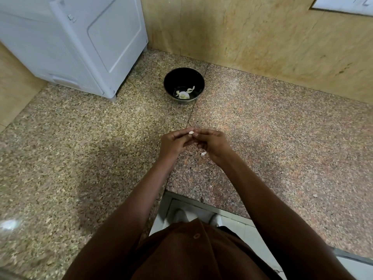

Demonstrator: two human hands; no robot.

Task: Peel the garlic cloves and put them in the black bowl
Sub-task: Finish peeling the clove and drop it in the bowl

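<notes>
A black bowl (184, 77) stands on the granite counter near the back wall, with a few pale garlic pieces (184, 93) lying in its bottom. Closer to me, my left hand (174, 142) and my right hand (212, 142) meet fingertip to fingertip above the counter. Between their fingertips they pinch a small white garlic clove (191, 132); most of it is hidden by the fingers. A scrap of white garlic skin (203, 153) shows just below my right hand.
A white appliance (80, 41) stands at the back left of the speckled counter (80, 150). A beige stone wall (262, 37) runs behind. The counter's front edge (201, 201) cuts in near my body; small skin flecks (314, 195) lie to the right.
</notes>
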